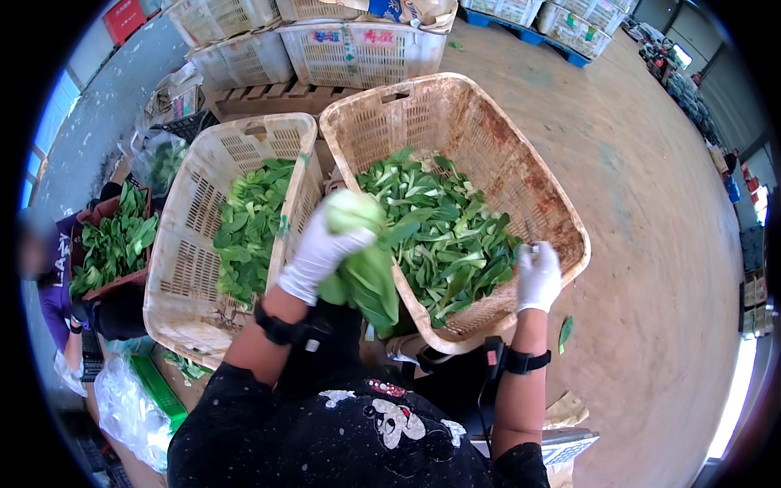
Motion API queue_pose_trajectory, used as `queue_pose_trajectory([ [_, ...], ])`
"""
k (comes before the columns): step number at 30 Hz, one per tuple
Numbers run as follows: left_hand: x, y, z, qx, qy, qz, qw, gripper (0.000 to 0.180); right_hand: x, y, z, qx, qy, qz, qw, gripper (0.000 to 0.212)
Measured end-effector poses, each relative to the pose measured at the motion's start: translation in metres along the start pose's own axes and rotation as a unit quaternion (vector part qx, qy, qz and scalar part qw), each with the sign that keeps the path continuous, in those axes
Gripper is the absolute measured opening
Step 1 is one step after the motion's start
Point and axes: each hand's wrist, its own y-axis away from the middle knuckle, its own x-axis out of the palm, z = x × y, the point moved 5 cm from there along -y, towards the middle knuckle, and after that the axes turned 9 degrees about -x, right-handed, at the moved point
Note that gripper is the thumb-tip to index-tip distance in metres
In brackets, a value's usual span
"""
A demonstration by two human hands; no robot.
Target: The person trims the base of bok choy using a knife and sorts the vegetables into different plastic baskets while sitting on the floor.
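My left hand (319, 250), in a white glove, is closed around a head of bok choy (356, 210). Its pale base points up and away from me, and its leaves hang down below the hand. My right hand (540, 278), gloved the same way, grips a small knife (530, 231) over the right side of the large crate (455, 88). Only a thin length of the blade shows; the handle is mostly hidden in my fingers. Loose green leaves (443, 264) cover the bottom of that crate, between my two hands.
Left of it stands a second crate (179, 305) with bok choy (248, 236) inside. Stacked crates (366, 53) rest on a wooden pallet (272, 99) ahead. At far left, a person in purple (57, 297) is beside a brown crate of greens (122, 281). A leaf (565, 333) lies on the floor.
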Motion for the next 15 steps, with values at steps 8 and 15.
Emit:
queue_pose_trajectory([
  [8,-0.104,0.038,0.010,-0.097,0.394,-0.136,0.904,0.054,-0.026,-0.040,-0.158,0.139,0.163,0.049,0.976,0.040],
  [15,-0.099,0.013,0.054,-0.096,0.421,-0.147,0.890,0.053,0.026,-0.037,-0.233,0.245,-0.038,0.126,0.961,0.044],
])
